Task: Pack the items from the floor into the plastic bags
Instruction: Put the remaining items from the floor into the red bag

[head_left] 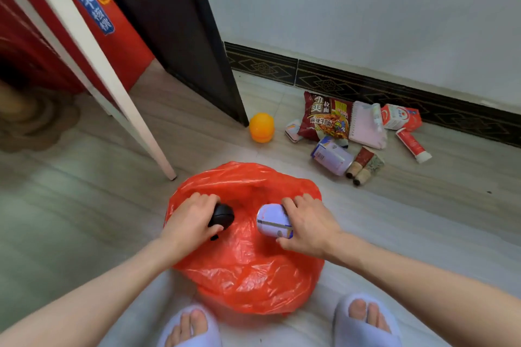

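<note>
A red plastic bag [248, 270] sits crumpled on the pale floor [84, 205] in the lower middle of the frame, its mouth open toward the top, just above two feet in light slippers [366, 324] at the bottom edge. The left hand [189, 222] is curled around a small round black object [222, 215] over the left side of the bag's opening; what the object is cannot be told. The right hand [307, 225] grips a lavender-and-white can [272, 220] lying on its side over the right side of the opening, thumb below and fingers across the top. Toward the right of the frame, near the dark patterned skirting [394, 93], the remaining items lie in a loose cluster: an orange plastic container [261, 127] standing alone by the dark door edge [197, 36], a dark red instant noodle packet [328, 117], a small tin [293, 129] touching its left edge, a pink spiral notebook [366, 125] partly beneath a slim white tube [377, 115], a red and white carton [400, 117], a red and white toothpaste tube [413, 145] below it, a second lavender can [332, 155] on its side, and a pair of rolled packets [366, 165] just beside that can. A white table leg [112, 87] slants across the upper left, with a red box [112, 22] bearing a blue label behind it
</note>
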